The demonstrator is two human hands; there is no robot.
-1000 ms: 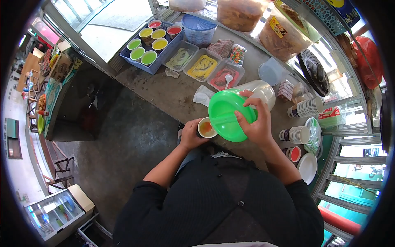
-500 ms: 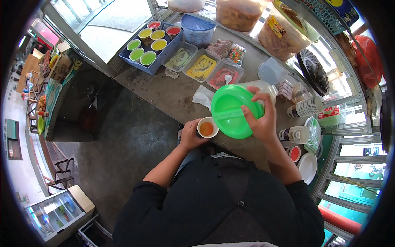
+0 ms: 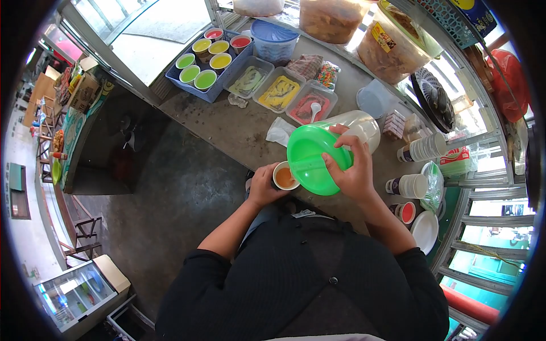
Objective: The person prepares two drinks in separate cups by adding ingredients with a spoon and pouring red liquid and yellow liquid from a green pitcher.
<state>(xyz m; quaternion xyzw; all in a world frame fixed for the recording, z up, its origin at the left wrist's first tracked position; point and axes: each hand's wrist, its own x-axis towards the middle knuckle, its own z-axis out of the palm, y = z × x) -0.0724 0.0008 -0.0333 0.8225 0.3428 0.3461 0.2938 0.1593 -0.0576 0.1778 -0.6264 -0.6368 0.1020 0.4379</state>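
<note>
My left hand (image 3: 264, 186) is closed around a paper cup (image 3: 276, 181) at the counter's near edge. Inside the cup is an orange-brown liquid (image 3: 284, 175). My right hand (image 3: 355, 169) grips a clear plastic pitcher (image 3: 364, 128) with a round green lid (image 3: 309, 150). The pitcher is tilted, lid toward the cup, and the lid's edge overlaps the cup's right rim. A thin orange stream seems to run from there into the cup. My right palm hides the pitcher's handle.
Beyond the pitcher stand tubs of green, yellow and pink paste (image 3: 312, 104), the pink one with a white spoon. A blue basket (image 3: 213, 94) holds several filled cups. To the right are stacked paper cups (image 3: 408, 186), a red-filled cup (image 3: 406, 212) and a white plate (image 3: 425, 233).
My right hand has moved slightly left and down, tilting the pitcher so more of its clear body shows. The liquid in the cup looks higher. My left hand stays put.
</note>
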